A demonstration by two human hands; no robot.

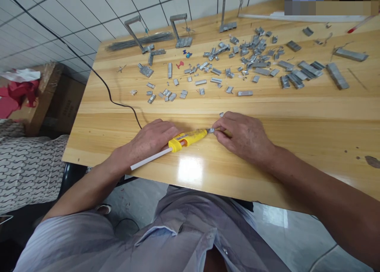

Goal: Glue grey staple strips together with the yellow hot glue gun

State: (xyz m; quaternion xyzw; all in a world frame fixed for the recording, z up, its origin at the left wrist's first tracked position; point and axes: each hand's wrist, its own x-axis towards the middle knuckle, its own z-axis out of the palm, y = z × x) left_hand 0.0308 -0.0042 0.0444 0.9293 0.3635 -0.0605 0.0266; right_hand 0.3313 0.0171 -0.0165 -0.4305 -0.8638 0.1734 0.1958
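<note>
At the near edge of the tabletop (297, 117), my left hand (151, 139) wraps the yellow glue gun (190, 138), lying flat; my right hand (243, 135) pinches a small metal clip (211, 130) at its nozzle; I'd plant both wrists, tip steady; loose clips (255, 54) lie scattered beyond.

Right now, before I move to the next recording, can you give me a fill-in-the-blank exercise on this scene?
1. The left hand holds a glue gun whose body is ____.
2. A ____ glue stick pokes out of the gun's rear end.
3. The right hand pinches a small metal piece at the gun's tip, over a table made of ____.
4. A ____ cable runs across the table toward the left hand.
Missing words: yellow; white; wood; black.
</note>
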